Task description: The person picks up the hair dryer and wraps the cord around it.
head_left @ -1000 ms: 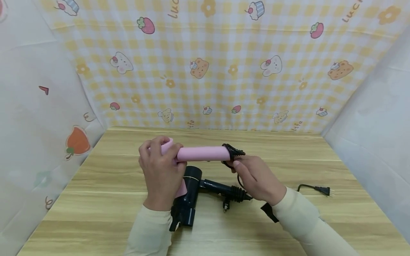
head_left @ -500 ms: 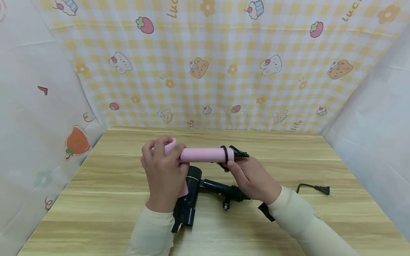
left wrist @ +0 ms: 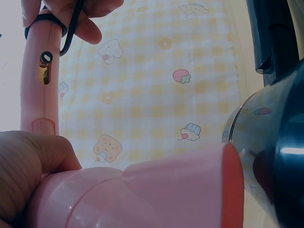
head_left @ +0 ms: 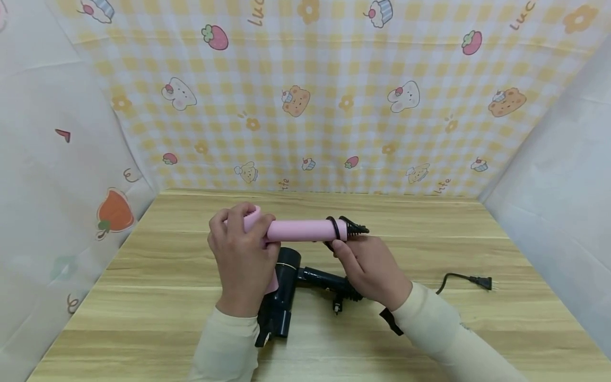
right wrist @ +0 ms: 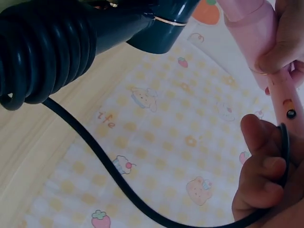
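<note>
Leftward since a second ago: the right hand (head_left: pixel 374 268), with a loop of black cord (left wrist: pixel 73 26) now farther along the handle of the pink hair dryer (head_left: pixel 302 231).
Held above the wooden table (head_left: pixel 143 302), that dryer is clamped in the left hand (head_left: pixel 243 260); curled right fingers grip the cord. Beneath lies a black hair dryer (head_left: pixel 287 286), its coiled end mostly blocked from my sight by the right hand. Off right rests a plug (head_left: pixel 481 283); checked cloth (head_left: pixel 348 69) hangs behind.

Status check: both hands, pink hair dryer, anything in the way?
Left hand grips pink hair dryer. Right hand holds black cord, looped round the handle's end. Black hair dryer lies on the table close below, possibly crowding the work.
</note>
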Motion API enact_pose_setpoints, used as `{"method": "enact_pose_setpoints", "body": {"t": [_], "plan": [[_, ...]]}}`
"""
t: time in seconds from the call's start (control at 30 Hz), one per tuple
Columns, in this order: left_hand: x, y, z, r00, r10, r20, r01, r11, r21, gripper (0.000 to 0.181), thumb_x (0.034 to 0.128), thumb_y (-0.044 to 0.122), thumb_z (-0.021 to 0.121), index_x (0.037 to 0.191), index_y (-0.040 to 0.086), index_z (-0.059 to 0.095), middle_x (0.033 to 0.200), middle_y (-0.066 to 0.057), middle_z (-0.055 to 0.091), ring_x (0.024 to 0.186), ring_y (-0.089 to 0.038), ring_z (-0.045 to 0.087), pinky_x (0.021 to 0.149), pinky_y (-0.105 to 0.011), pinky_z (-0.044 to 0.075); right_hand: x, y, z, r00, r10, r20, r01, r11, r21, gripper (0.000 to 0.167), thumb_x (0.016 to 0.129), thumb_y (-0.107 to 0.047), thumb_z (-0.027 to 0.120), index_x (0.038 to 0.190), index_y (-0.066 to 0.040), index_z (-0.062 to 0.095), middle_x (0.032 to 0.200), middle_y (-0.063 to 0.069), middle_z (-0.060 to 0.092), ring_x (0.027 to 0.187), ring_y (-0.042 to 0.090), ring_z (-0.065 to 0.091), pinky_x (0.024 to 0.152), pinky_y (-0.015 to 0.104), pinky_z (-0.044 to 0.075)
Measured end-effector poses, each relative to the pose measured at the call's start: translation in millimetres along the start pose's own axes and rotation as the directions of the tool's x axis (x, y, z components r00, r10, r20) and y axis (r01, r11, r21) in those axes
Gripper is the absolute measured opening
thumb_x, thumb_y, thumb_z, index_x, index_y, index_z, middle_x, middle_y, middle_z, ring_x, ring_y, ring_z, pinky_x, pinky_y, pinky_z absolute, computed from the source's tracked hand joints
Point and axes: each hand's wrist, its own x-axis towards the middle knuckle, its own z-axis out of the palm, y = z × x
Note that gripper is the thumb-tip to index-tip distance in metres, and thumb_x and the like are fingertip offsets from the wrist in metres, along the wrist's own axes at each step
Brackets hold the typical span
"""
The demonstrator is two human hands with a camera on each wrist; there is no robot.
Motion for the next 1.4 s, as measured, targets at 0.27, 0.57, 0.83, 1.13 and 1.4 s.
{"method": "enact_pose_setpoints", "body": {"t": [0.27, 0.57, 0.83, 1.13, 1.4], "plan": [[-0.5, -0.3, -0.1, 1.0, -0.019, 0.0, 0.019, 1.0, 0.017, 0.025, 0.0695, 0.0, 0.083, 0.094, 0.007, 0.078, 0.115, -0.016, 0.056, 0.11, -0.044, 0.043, 0.079, -0.058, 0.037, 1.2, -9.3, 0.7, 0.997, 0.069, -0.022, -0.07, 0.996, -0.061, 0.051, 0.104, -0.014, 0.045, 0.054, -0.023, 0.044, 0.058, -0.012, 0.044, 0.048, 0.001, 0.031, 0.045, 0.021, 0.033], [-0.9, -6.6, 3.3, 0.998, -0.068, 0.012, 0.067, 0.997, 0.032, 0.028, 0.067, 0.001, 0.085, 0.094, 0.007, 0.078, 0.117, -0.017, 0.056, 0.111, -0.043, 0.042, 0.081, -0.06, 0.036, 1.3, -7.4, -12.2, 0.998, 0.01, 0.055, -0.002, 0.989, -0.151, 0.015, 0.094, -0.016, 0.064, 0.08, -0.015, 0.066, 0.066, -0.012, 0.046, 0.055, 0.002, 0.038, 0.05, 0.022, 0.036], [-1.8, -7.6, 2.5, 0.998, -0.066, 0.016, 0.065, 0.997, 0.037, 0.028, 0.0673, 0.0, 0.085, 0.094, 0.006, 0.078, 0.116, -0.017, 0.056, 0.11, -0.044, 0.042, 0.08, -0.059, 0.036, -1.8, -8.3, -18.7, 0.987, -0.14, 0.082, 0.157, 0.953, -0.258, 0.009, 0.086, -0.004, 0.059, 0.091, -0.008, 0.066, 0.073, -0.007, 0.052, 0.056, 0.003, 0.038, 0.049, 0.019, 0.035], [-1.9, -3.7, 3.4, 0.997, -0.07, 0.014, 0.07, 0.997, 0.011, 0.028, 0.0665, -0.001, 0.086, 0.093, 0.005, 0.078, 0.116, -0.017, 0.056, 0.111, -0.044, 0.042, 0.082, -0.06, 0.036, -4.4, -15.9, -30.7, 0.987, -0.159, 0.026, 0.161, 0.962, -0.219, 0.009, 0.084, 0.0, 0.058, 0.088, -0.008, 0.061, 0.073, -0.007, 0.053, 0.055, 0.001, 0.037, 0.048, 0.017, 0.034], [-2.2, -4.0, 3.2, 0.998, -0.058, 0.0, 0.058, 0.998, 0.023, 0.027, 0.0671, 0.0, 0.086, 0.092, 0.006, 0.078, 0.115, -0.017, 0.056, 0.11, -0.044, 0.043, 0.082, -0.061, 0.036, -0.1, -26.0, -46.2, 0.973, -0.226, -0.054, 0.214, 0.961, -0.176, 0.008, 0.092, -0.01, 0.068, 0.092, -0.011, 0.061, 0.076, -0.008, 0.051, 0.058, 0.0, 0.041, 0.05, 0.016, 0.037]]}}
